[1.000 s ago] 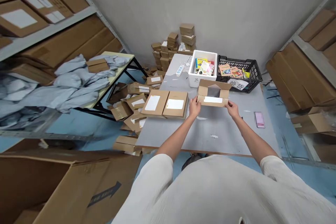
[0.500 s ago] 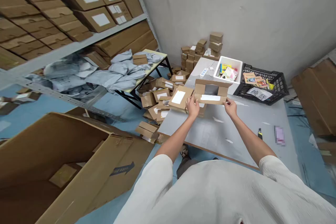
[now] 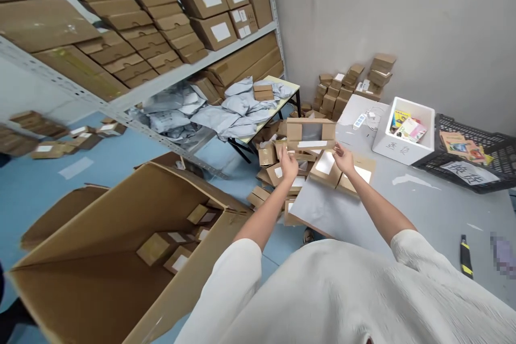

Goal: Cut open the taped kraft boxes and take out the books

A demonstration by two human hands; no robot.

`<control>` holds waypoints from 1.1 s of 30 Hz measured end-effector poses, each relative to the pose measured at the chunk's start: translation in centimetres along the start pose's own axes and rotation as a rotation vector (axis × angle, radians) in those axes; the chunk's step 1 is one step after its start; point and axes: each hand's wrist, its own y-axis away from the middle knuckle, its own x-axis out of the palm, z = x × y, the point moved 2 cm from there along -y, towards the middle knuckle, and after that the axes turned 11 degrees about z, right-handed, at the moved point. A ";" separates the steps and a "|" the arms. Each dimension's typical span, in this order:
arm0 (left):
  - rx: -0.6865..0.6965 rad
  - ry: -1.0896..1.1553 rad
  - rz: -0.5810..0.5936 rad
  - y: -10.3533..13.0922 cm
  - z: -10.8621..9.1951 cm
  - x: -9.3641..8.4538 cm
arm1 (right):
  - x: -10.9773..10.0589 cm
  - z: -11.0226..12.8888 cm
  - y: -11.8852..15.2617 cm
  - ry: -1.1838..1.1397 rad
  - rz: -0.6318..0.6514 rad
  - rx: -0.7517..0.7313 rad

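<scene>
An opened cardboard box (image 3: pixel 293 134) with a white label and a see-through middle is held up between my hands, beyond the table's left edge. My left hand (image 3: pixel 288 164) is closed at its lower left corner. At its lower right corner, my right hand (image 3: pixel 343 158) pinches the cardboard. Below and beside my right hand, two flat labelled boxes lie on the grey table: one box (image 3: pixel 325 169) nearer the corner, the other box (image 3: pixel 358 174) to its right.
A large open carton (image 3: pixel 100 290) holding small boxes stands at lower left. Small boxes (image 3: pixel 278 172) are heaped on the floor beside the table (image 3: pixel 411 209). A white bin (image 3: pixel 403 142), a black crate (image 3: pixel 484 172) and a cutter (image 3: pixel 466 258) are at right; shelves (image 3: pixel 193 70) at left.
The view has turned left, so the table and bins appear farther right. My hands have carried the opened box left, off the two flat boxes and past the table edge.
</scene>
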 end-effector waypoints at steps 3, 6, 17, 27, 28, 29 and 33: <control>-0.048 0.069 0.047 -1.8 2.0 -1.0 | 3.0 -0.4 -1.8 -0.098 0.034 0.088; -0.063 0.087 0.149 -2.4 3.6 -0.4 | 3.9 -1.3 -2.1 -0.076 0.088 0.133; 0.020 0.095 0.368 -2.1 3.6 4.4 | 0.6 -4.5 0.8 -0.019 0.048 0.254; 0.153 0.142 0.567 1.0 -0.2 12.6 | -6.4 -6.3 7.3 0.033 -0.111 0.314; 0.153 0.132 0.588 1.5 -0.6 13.4 | -7.1 -6.6 8.0 0.034 -0.126 0.323; 0.152 0.115 0.614 2.0 -1.0 14.2 | -7.8 -6.9 8.7 0.035 -0.140 0.335; 0.157 0.021 0.731 3.9 -2.3 17.0 | -10.1 -8.0 11.5 0.049 -0.183 0.391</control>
